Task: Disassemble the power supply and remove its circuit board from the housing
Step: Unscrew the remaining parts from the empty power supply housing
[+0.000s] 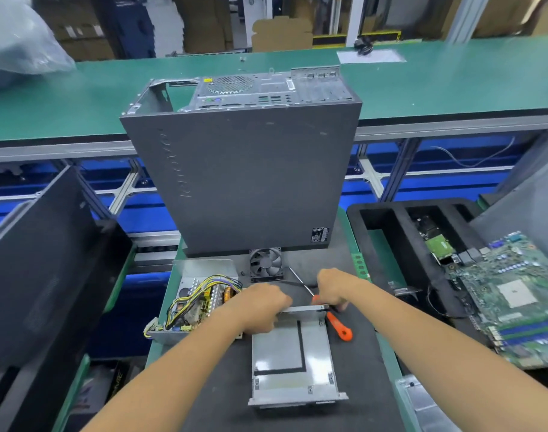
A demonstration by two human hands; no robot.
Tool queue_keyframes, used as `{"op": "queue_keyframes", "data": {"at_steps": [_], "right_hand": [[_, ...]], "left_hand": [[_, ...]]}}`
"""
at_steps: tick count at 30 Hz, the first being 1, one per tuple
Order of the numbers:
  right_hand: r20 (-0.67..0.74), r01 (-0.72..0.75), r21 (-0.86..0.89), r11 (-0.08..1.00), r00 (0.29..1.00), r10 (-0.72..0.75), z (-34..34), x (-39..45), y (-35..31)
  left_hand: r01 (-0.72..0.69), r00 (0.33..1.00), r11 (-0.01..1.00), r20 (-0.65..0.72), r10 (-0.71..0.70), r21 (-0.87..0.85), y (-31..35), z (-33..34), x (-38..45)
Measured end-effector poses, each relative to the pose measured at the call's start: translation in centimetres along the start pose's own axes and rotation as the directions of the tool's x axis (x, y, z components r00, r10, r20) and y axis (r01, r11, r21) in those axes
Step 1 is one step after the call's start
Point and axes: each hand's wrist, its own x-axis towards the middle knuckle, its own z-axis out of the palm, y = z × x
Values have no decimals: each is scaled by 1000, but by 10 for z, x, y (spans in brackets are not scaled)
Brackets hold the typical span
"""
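Observation:
The opened power supply housing [204, 266] lies on the black mat at left, its circuit board [191, 307] with yellow and black wires exposed inside. A grey metal cover [282, 347] with a black L-shaped strip lies in front of me. My left hand [263, 307] grips the cover's far left edge. My right hand [332, 289] grips its far right corner. An orange-handled screwdriver [338, 325] lies under my right hand, its shaft pointing away to the left. A small black fan [265, 263] sits just beyond my hands.
A grey computer case [244, 169] stands upright behind the mat. A green motherboard [516, 294] rests on a black foam tray [385, 213] at right. A dark case panel [42, 260] leans at left. A green conveyor [453, 82] runs across the back.

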Motion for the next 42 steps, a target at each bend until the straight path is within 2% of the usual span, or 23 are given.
{"op": "queue_keyframes", "data": {"at_steps": [2, 4, 10, 14, 19, 24, 28, 32, 34, 36, 39, 42], "right_hand": [[32, 25, -30, 999, 999, -24, 0, -3, 2], [59, 6, 12, 1000, 998, -7, -3, -8, 7], [-42, -96, 165, 982, 994, 104, -19, -22, 38], [-5, -125, 197, 973, 992, 128, -19, -28, 51], [107, -120, 176, 977, 989, 102, -9, -36, 63], [64, -99, 206, 973, 994, 88, 7, -36, 67], [42, -90, 248, 965, 996, 82, 19, -33, 67], [-29, -80, 299, 951, 995, 93, 28, -33, 64], [-85, -61, 296, 953, 992, 91, 34, -33, 61], [-134, -45, 279, 959, 987, 86, 41, -32, 60], [-173, -49, 291, 955, 979, 103, 48, -33, 60], [-206, -55, 324, 944, 970, 127, 52, -33, 59]], "left_hand": [[-20, 999, 1000, -31, 20, 15, 3, -3, 4], [-34, 998, 999, -47, 35, 26, 5, -7, 8], [-5, 997, 1000, -83, 8, 31, 4, -22, 29], [27, 996, 999, -84, -24, 32, 5, -30, 46], [96, 992, 991, -96, -87, 89, 0, -33, 60], [215, 972, 975, -108, -210, 46, -11, -23, 58], [227, 971, 973, -75, -229, -38, -11, -21, 60], [162, 960, 956, -186, -210, -244, -3, -31, 49], [120, 913, 934, -332, -238, -338, 4, -33, 34], [94, 853, 930, -453, -260, -356, 11, -30, 14], [105, 835, 939, -484, -262, -327, 21, -10, -15], [129, 816, 911, -481, -322, -392, 32, 9, -35]]}}
